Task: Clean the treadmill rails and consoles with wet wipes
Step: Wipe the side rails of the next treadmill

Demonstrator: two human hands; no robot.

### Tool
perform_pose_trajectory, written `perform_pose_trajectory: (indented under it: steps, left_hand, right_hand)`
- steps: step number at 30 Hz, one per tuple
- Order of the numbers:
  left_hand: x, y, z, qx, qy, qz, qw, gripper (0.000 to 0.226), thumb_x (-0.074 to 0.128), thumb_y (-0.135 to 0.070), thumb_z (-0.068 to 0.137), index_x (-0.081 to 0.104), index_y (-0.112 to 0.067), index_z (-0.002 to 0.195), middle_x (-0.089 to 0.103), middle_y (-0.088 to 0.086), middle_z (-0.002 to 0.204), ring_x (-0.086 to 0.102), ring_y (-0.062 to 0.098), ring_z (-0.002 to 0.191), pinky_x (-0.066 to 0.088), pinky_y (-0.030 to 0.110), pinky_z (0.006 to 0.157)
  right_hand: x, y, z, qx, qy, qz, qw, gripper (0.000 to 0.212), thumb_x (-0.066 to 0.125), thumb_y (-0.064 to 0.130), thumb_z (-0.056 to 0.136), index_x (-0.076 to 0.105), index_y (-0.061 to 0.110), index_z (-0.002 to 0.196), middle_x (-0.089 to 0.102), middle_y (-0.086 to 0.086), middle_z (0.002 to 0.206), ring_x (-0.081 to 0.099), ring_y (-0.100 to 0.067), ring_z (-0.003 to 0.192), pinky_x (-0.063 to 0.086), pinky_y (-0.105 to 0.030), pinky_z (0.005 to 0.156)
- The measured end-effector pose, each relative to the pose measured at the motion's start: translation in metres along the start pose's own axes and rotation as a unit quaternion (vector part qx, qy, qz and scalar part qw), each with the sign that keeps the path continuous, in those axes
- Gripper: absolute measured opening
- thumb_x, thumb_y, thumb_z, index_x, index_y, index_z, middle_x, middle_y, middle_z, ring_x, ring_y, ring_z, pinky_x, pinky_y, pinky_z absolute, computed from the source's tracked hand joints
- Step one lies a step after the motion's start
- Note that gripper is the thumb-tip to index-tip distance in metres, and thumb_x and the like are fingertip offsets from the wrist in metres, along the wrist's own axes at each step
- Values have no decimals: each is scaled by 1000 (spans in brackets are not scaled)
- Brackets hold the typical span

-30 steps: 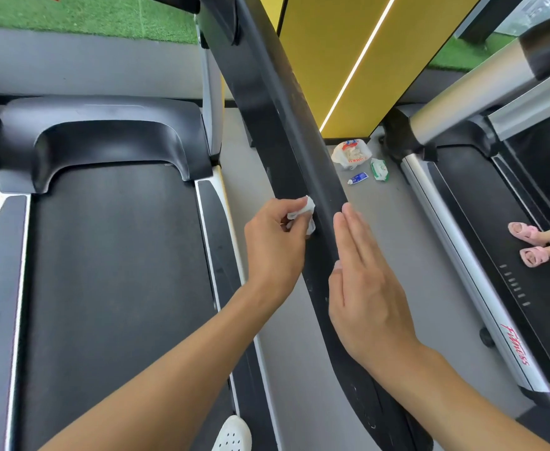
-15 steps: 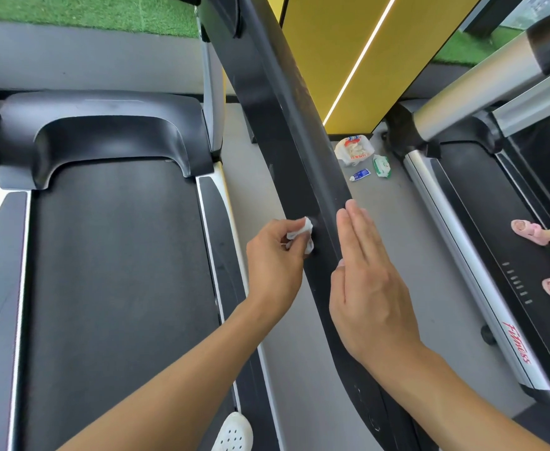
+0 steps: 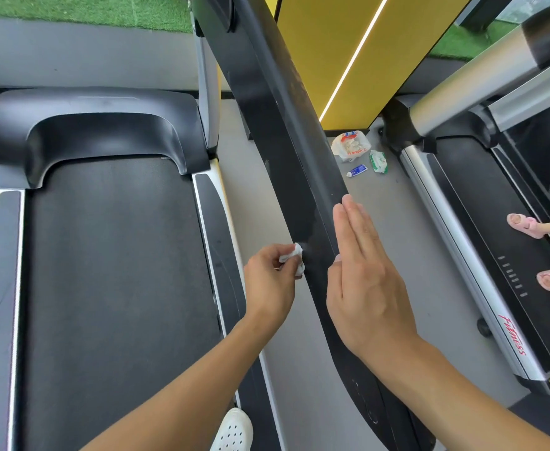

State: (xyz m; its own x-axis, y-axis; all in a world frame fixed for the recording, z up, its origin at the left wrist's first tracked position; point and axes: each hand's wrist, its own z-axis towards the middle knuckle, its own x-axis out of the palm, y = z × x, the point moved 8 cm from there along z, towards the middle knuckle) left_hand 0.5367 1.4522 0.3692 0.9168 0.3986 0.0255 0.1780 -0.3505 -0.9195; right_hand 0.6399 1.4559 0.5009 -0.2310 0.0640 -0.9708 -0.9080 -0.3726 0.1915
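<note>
Fingers [image 3: 289,261] pinch crumpled white wipe [image 3: 294,259] against black rail [image 3: 286,151].

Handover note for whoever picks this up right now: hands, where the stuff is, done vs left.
Left hand: pinches a crumpled wet wipe against the left face of the black rail.
Right hand: fingers straight, flat along the rail's right edge, holding nothing.
Supplies: wipes pack, small tube and plastic bag lie on the floor beyond the rail.
Done: cannot tell how much is wiped; the wipe sits about mid-length on the rail.
Left: likely the rest of this rail, the consoles (not in view) and the neighbouring treadmill's silver rail.
</note>
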Motion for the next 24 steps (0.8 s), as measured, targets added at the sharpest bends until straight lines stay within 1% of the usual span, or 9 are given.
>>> perform_pose_trajectory:
  steps: [2,5,10,13,15,17,20,22,24]
  left_hand:
    - [-2,-11,-1,22,-10,-14,1000,11,66,-11,95,72,-19,99,74,4,83,71,15,77,58,23,76]
    - [0,-31,7,54,-21,-28,998,13,67,-12,95,71,-23,101,74,4,88,71,17,82,57,24,79]
    - [-3,-62,6,125,-26,-33,991,23,67,-11,94,68,-34,93,71,-3,87,71,15,83,53,17,76]
    - [1,-68,-5,156,-2,-32,987,29,69,-7,92,69,-37,92,67,-10,83,71,17,82,56,25,79]
    - [-3,-71,-5,172,-14,-31,985,31,69,-6,92,69,-36,92,66,-10,82,71,16,81,56,25,78]
    - [-3,-72,-10,181,-16,-32,983,34,68,-4,92,68,-39,91,66,-11,82,70,15,79,55,22,75]
    - [0,-74,-22,202,11,-23,979,41,68,-2,91,67,-42,89,64,-17,80,69,13,78,55,22,74]
    - [-1,-73,-17,192,-2,-12,981,36,68,-3,92,67,-40,90,66,-14,81,68,9,78,52,18,74]
    - [-3,-70,-15,169,-11,-15,985,29,67,-6,94,68,-35,91,68,-5,83,68,11,79,53,19,75]
  right_hand:
    - [0,0,0,0,-1,-1,1000,61,30,14,94,21,10,154,18,-3,163,15,-18,150,40,-44,111]
    - [-1,0,0,4,-6,-3,1000,61,28,17,94,22,10,154,18,-3,163,15,-17,150,40,-43,112]
    - [-1,0,0,7,-5,-1,1000,64,32,13,91,21,11,154,18,-3,163,16,-18,150,40,-44,111]
    - [-1,0,0,8,-4,5,1000,65,33,13,91,21,11,154,17,-3,163,14,-17,150,40,-43,112]
    - [0,0,0,5,-4,3,1000,65,32,13,91,21,11,155,17,-2,163,14,-17,150,40,-44,112]
    - [-1,-1,0,6,-6,4,1000,64,29,15,91,21,11,154,18,-3,163,15,-18,150,40,-44,111]
    - [-1,0,0,6,-5,8,1000,64,20,23,91,21,11,154,17,-3,163,15,-18,150,39,-43,112]
    - [-1,0,1,6,0,10,1000,64,26,20,92,20,12,155,16,-2,163,14,-18,150,36,-43,115]
    - [-3,0,-3,4,11,6,1000,67,35,16,90,18,12,155,15,-3,163,13,-18,151,28,-44,118]
